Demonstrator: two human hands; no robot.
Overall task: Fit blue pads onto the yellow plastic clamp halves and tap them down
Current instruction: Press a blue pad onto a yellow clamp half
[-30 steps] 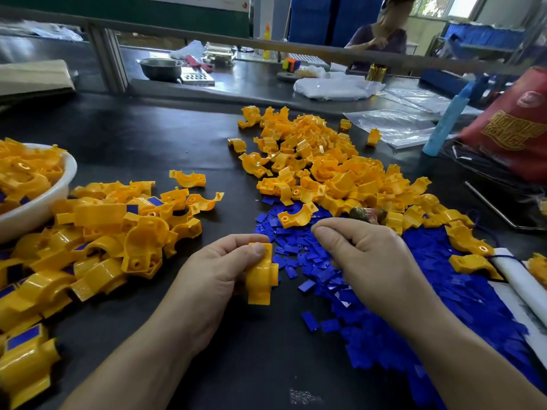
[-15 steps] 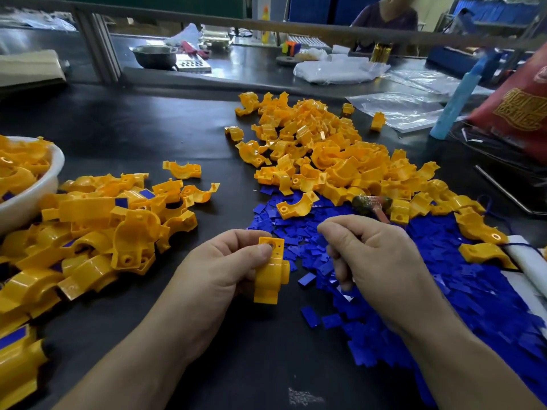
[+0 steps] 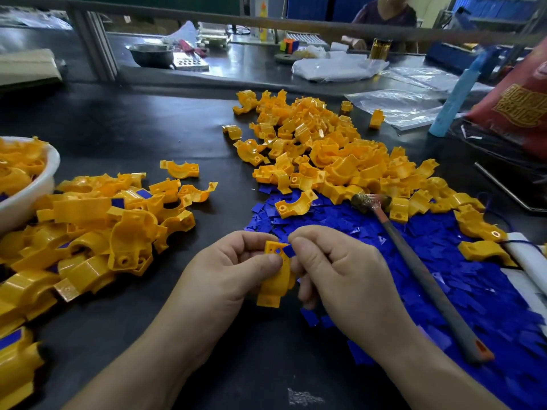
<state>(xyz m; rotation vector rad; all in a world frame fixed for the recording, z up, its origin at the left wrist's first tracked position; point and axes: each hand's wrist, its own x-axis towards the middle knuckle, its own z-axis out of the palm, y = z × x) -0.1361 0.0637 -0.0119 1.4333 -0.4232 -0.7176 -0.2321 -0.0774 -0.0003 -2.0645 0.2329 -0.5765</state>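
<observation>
Steadying the clamp half (image 3: 276, 275) upright in the left hand (image 3: 233, 270), the right hand (image 3: 334, 273) pinches a blue pad (image 3: 289, 250) onto its upper end (hammer (image 3: 420, 270) lies unheld nearby for tapping).

- Black matte bench (image 3: 142, 119): fills most of the frame.
- White plastic bowl (image 3: 50, 173): left edge, partly cut off.
- Round steel bowl (image 3: 151, 54): upper left, on the far bench, just beside a perforated grey metal plate (image 3: 191, 63).
- Small multi-coloured cube (image 3: 288, 44): top centre.
- Crumpled white plastic bag (image 3: 337, 69): upper centre-right.
- Amber glass bottle (image 3: 380, 48): behind the bag.
- Flat clear plastic bags (image 3: 396, 106): upper right.
- Light blue upright tube (image 3: 453, 105): upper right, tilted.
- Red bag with gold print (image 3: 521, 99): right edge.
- Person in a dark top (image 3: 387, 14): top right, seated beyond.
</observation>
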